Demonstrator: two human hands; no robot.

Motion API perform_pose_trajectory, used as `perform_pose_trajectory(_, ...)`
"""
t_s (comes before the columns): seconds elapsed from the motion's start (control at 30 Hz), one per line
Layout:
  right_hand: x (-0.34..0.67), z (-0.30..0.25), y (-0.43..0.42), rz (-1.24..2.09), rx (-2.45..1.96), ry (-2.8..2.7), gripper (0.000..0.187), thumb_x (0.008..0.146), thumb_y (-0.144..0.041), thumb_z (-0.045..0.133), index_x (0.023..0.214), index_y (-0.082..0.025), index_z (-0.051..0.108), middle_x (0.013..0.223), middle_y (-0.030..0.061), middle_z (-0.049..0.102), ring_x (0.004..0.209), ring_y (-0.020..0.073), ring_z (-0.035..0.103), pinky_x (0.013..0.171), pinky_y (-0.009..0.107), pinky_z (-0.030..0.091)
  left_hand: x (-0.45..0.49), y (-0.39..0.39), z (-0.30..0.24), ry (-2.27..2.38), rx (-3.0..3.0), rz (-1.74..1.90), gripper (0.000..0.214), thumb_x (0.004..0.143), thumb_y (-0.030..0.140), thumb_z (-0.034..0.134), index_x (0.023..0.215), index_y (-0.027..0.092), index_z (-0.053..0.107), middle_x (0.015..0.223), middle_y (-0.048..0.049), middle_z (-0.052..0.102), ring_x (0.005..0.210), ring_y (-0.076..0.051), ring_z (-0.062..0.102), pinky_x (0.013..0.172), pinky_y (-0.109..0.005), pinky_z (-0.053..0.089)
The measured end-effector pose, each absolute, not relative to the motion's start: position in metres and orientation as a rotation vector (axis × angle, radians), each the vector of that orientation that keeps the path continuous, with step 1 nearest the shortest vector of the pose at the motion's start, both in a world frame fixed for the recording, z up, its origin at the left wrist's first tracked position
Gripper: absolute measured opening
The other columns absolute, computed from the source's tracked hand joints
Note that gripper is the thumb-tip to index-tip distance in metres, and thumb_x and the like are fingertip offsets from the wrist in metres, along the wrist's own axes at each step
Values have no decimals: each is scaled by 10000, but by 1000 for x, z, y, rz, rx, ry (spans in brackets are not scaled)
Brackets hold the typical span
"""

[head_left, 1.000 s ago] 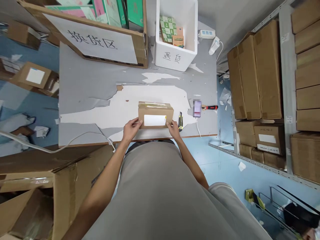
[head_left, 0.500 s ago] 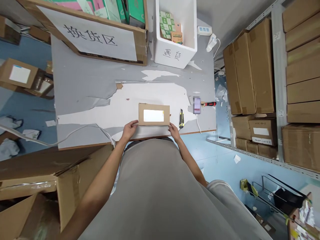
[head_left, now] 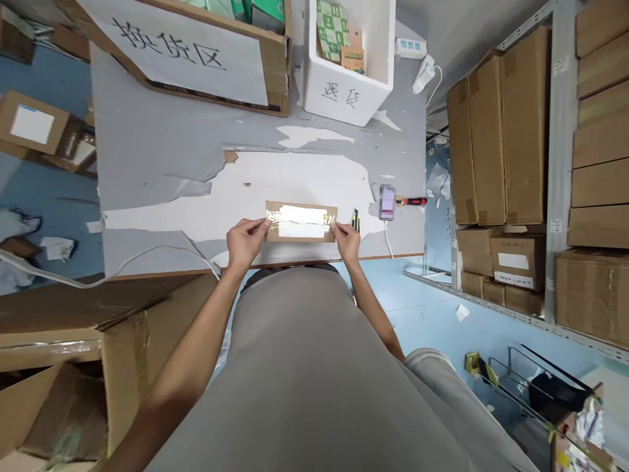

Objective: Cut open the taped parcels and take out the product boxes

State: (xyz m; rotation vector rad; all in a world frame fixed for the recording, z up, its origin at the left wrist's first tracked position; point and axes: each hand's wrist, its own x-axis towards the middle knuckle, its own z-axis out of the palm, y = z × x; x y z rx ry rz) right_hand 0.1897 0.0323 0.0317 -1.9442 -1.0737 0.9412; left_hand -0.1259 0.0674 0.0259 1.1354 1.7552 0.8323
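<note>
A small flat cardboard box [head_left: 301, 240] with a white label [head_left: 295, 231] is in front of me over the worktable. A shiny band of clear tape [head_left: 274, 214] crosses its face from end to end, over the label. At the box's left end my left hand [head_left: 246, 244] is closed, thumb and fingertips pinched at the edge. My right hand [head_left: 348, 243] pinches the right end in the same way. Whether the fingertips grip cardboard or tape is too small to tell. A yellow and black utility knife [head_left: 356, 221] lies just beyond my right hand, partly hidden by it.
The worktable [head_left: 147, 157] has a torn grey covering. A large carton [head_left: 275, 82] and a white foam box [head_left: 339, 92] stand at the back. A phone [head_left: 387, 202] on a cable and a red-handled tool [head_left: 415, 202] lie right. An open carton [head_left: 122, 341] stands at lower left.
Both hands have moved up from the box's near corners to its ends and now pinch there. The box looks larger and tilted, and the shiny tape band now shows.
</note>
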Motion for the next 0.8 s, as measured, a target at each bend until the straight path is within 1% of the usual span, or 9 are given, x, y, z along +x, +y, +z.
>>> perform_pose_trajectory(0.13, 191, 29, 40, 934, -2051, -1136, 268, 1033, -444, 836, 1055, -196, 935, 1090, 109, 890, 1039, 277, 859, 1080, 405, 678, -117, 63, 22, 1833, 1022, 726, 244, 869, 420, 895, 968, 199, 923, 958, -84, 873, 903, -276, 800, 967, -407, 683)
perform_pose_trajectory(0.23, 192, 23, 38, 971, -2037, -1138, 256, 1050, -435, 820, 1034, -199, 919, 1109, 113, 892, 1053, 271, 866, 1069, 386, 678, -106, 55, 18, 1848, 938, 762, 238, 859, 378, 894, 970, 167, 903, 1037, -123, 891, 972, -287, 828, 992, -410, 693)
perform_pose_trajectory(0.33, 197, 19, 37, 1001, -2003, -1139, 298, 1046, -486, 827, 1048, -202, 916, 1165, 119, 900, 1027, 264, 864, 1045, 382, 687, -96, 49, 22, 1866, 952, 833, 251, 895, 363, 873, 1018, 145, 897, 1172, -157, 893, 1083, -294, 848, 1091, -421, 684)
perform_pose_trajectory(0.43, 202, 17, 36, 1057, -2008, -1105, 352, 1023, -545, 842, 1057, -203, 917, 1212, 126, 913, 981, 263, 854, 1000, 389, 701, -89, 46, 30, 1898, 915, 810, 257, 931, 354, 860, 1067, 138, 891, 1182, -154, 900, 1109, -307, 856, 1117, -442, 688)
perform_pose_trajectory(0.5, 208, 16, 36, 1095, -2008, -1072, 386, 1015, -569, 839, 1071, -197, 920, 1235, 133, 916, 989, 269, 851, 991, 392, 706, -84, 43, 39, 1902, 894, 795, 278, 952, 356, 853, 1116, 135, 894, 1176, -145, 907, 1134, -319, 863, 1124, -451, 693)
perform_pose_trajectory(0.57, 216, 15, 35, 1094, -2013, -1045, 404, 1023, -573, 818, 1102, -192, 925, 1263, 142, 914, 1052, 284, 851, 1024, 399, 700, -78, 40, 52, 1856, 912, 800, 325, 976, 366, 844, 1190, 129, 902, 1220, -144, 910, 1192, -334, 865, 1162, -464, 685)
perform_pose_trajectory(0.67, 235, 15, 32, 1049, -2055, -1004, 431, 1031, -580, 778, 1141, -189, 924, 1287, 154, 914, 1177, 322, 836, 1106, 442, 678, -63, 31, 76, 1699, 1000, 779, 414, 1023, 404, 820, 1336, 145, 898, 1370, -132, 892, 1327, -359, 839, 1257, -509, 644)
perform_pose_trajectory(0.73, 250, 15, 31, 1019, -2106, -972, 466, 1033, -598, 747, 1146, -180, 918, 1276, 164, 918, 1209, 341, 824, 1146, 480, 658, -48, 25, 93, 1567, 1065, 729, 450, 1054, 433, 798, 1415, 178, 885, 1465, -107, 864, 1433, -373, 793, 1300, -537, 619)
perform_pose_trajectory(0.8, 265, 14, 29, 998, -2154, -954, 488, 1036, -610, 715, 1126, -172, 911, 1254, 171, 922, 1198, 346, 823, 1167, 497, 638, -30, 19, 107, 1442, 1133, 678, 476, 1073, 444, 781, 1479, 210, 866, 1556, -88, 823, 1500, -378, 756, 1316, -549, 612)
